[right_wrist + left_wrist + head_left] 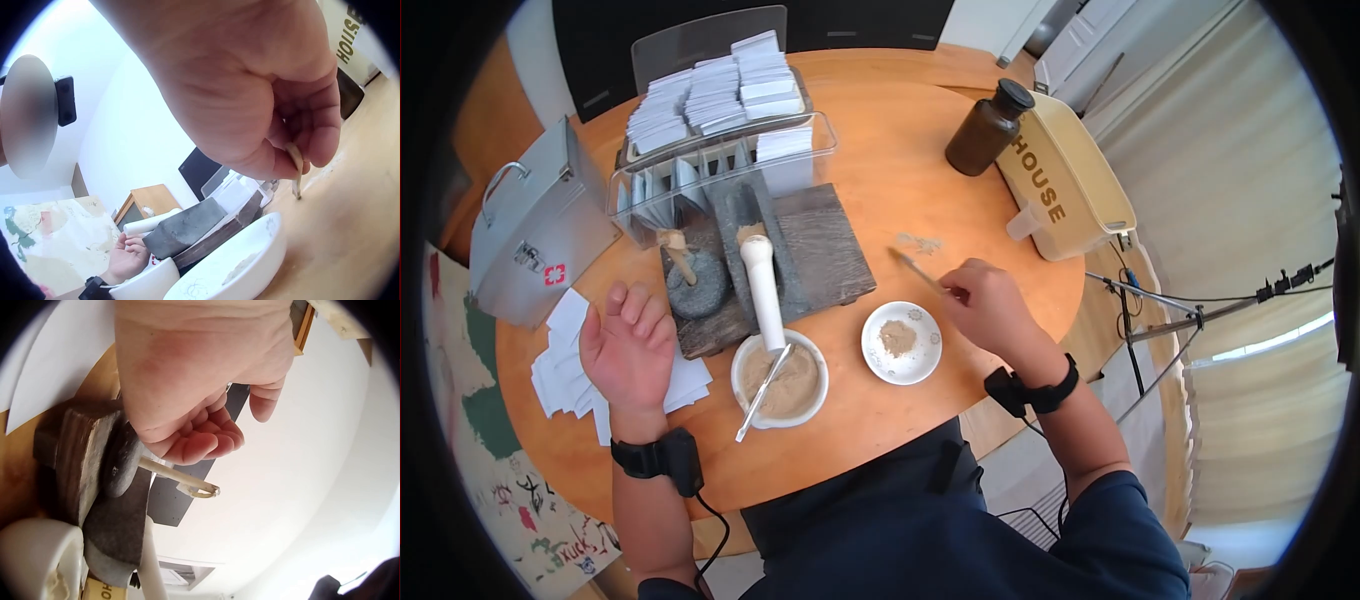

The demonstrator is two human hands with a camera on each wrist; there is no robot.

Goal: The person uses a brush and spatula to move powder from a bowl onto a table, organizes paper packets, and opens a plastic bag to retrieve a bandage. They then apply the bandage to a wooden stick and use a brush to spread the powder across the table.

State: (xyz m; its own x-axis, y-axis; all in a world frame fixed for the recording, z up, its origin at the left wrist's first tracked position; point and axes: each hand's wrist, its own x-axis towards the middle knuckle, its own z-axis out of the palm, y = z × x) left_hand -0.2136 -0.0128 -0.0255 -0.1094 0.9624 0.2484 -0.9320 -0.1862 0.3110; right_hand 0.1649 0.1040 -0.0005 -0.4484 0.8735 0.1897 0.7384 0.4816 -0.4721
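Observation:
My right hand (990, 305) pinches a small brush (920, 272) with a slim pale handle and darker tip, held beside a patch of spilled powder (920, 243) on the table. In the right wrist view the brush (296, 181) pokes out below the fingertips, tip close over the tabletop. Just left of that hand sits a white dish (927, 362) with a small heap of tan powder (897, 338). My left hand (632, 345), palm up with loosely curled fingers, holds nothing. It hovers above white papers (565, 365), beside a round stone grinder (700, 290) with a wooden handle.
A white mortar bowl (825, 385) holds tan powder, a metal spatula (762, 395) and a white pestle (762, 290) leaning on a stone trough (785, 250). Behind stand packet-filled bins (825, 150). A brown bottle (980, 135) and yellow bin (1090, 190) are right, a metal box (540, 230) left.

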